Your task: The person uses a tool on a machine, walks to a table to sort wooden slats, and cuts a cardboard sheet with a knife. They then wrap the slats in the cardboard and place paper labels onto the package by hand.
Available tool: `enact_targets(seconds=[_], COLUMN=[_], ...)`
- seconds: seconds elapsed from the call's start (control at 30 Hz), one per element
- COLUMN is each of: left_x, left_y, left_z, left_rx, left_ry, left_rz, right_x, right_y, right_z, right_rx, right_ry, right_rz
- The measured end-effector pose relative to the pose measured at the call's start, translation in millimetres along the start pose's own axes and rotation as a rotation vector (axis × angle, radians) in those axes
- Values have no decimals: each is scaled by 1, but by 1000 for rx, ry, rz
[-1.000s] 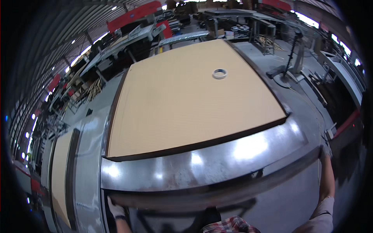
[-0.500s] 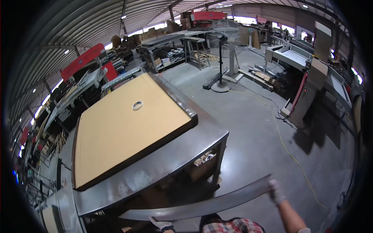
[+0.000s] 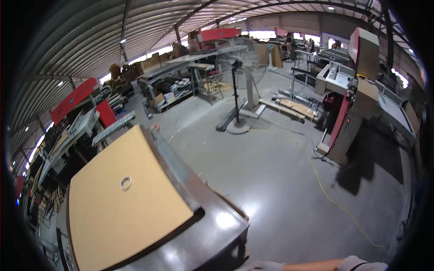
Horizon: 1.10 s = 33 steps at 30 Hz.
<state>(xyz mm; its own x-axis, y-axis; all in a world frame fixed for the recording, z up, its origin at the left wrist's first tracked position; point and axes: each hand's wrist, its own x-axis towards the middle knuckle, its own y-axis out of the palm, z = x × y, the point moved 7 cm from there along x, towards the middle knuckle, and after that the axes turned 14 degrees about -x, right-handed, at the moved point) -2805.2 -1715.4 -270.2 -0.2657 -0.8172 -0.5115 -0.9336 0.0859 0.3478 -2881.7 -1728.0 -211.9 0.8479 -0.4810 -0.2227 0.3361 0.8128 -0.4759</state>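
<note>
Along the bottom edge, a gloved hand [image 3: 261, 265] in pale fabric at the end of a bare forearm [image 3: 312, 264] reaching in from the right — cut off by the frame, so finger spread impossible to tell, and nothing visibly held. Which hand, also not clear. Just beside it, the near corner of a dark steel table [image 3: 217, 226], glossy with a light glare. Lying flat on that table, a large tan board [image 3: 122, 212], with a small roll of tape [image 3: 125, 183] near its middle. Farther out, grey concrete floor [image 3: 280, 180] crossed by a yellow cable [image 3: 334, 203], a pedestal fan [image 3: 239, 63], a red and beige machine [image 3: 357, 90], shelving with cardboard boxes [image 3: 167, 90] — contents too small to make out.
</note>
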Motion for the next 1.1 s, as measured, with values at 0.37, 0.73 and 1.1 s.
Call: enact_targets(seconds=[0.37,0.73,1.1], left_x=[194,340,448], left_y=[103,4,-208], left_z=[-155,-269,-479], left_rx=[769,1179,655], left_ry=[62,246,26], left_rz=[580,319,127], right_x=[-43,173,461], right_y=[-210,-406,-516], right_z=[-137,-87,-106], right_rx=[-326,-982,-915], right_ry=[193,-637,-653], right_rz=[105,26,183])
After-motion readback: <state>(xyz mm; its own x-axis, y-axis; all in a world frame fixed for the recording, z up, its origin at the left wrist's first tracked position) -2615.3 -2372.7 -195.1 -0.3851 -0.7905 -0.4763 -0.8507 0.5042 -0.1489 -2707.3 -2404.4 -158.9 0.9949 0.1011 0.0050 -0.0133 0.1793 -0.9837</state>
